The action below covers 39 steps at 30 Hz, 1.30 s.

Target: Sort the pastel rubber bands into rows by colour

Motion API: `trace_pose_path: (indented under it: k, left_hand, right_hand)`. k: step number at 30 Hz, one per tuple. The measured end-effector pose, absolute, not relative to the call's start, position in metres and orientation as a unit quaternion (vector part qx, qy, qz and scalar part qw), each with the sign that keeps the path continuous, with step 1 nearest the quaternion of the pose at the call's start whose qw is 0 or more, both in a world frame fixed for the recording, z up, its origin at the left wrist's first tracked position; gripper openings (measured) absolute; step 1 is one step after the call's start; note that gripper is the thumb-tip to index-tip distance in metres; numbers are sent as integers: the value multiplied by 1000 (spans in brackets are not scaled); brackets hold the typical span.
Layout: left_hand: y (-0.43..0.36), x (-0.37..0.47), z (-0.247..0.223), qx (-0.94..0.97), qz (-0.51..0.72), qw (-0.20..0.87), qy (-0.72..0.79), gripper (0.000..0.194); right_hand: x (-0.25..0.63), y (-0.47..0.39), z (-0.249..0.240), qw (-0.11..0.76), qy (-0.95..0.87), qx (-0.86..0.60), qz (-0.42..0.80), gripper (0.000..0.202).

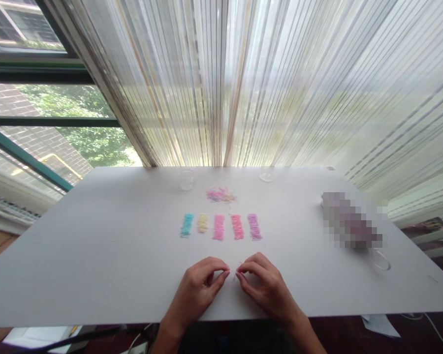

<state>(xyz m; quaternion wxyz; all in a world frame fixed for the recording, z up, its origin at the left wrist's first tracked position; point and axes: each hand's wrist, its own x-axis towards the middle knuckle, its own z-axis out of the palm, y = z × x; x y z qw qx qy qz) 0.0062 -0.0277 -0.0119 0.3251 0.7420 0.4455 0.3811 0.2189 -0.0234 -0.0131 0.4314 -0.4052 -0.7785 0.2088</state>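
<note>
My left hand (203, 282) and my right hand (266, 282) face each other just above the table's near side, a small gap between their fingertips. Thumb and forefinger are pinched on both. A thin, pale purple strand-like piece (234, 277) shows at my right fingertips. What the left fingertips hold, if anything, is too small to make out. Beyond the hands lie neat strips of small thin pieces: blue (187, 225), yellow (203, 223), pink (219, 227), coral (237, 227) and purple (254, 226). Behind them is a loose mixed-colour pile (221, 195).
A clear round container (187, 181) stands at the back of the white table (96, 246), with a clear shallow lid or dish (266, 177) to its right. On the right lies a blurred-out dark object (350, 221) with a loop strap (382, 259). Sheer striped curtains (206, 98) hang behind.
</note>
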Motion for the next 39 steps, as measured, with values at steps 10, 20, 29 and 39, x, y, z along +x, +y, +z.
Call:
trace_pose_path:
  k: [10, 20, 29, 39]
  left_hand:
    - [-26, 8, -10, 754, 370, 309, 447, 15]
    - [-25, 10, -11, 764, 367, 285, 448, 16]
    - [-23, 22, -15, 757, 378, 264, 463, 13]
    - [-26, 19, -21, 744, 402, 295, 444, 10]
  right_hand:
    - [219, -24, -13, 420, -774, -421, 220, 9]
    - [218, -22, -14, 440, -763, -432, 193, 11]
    - [219, -21, -12, 455, -751, -435, 200, 12]
    - [221, -24, -13, 453, -753, -420, 229, 15]
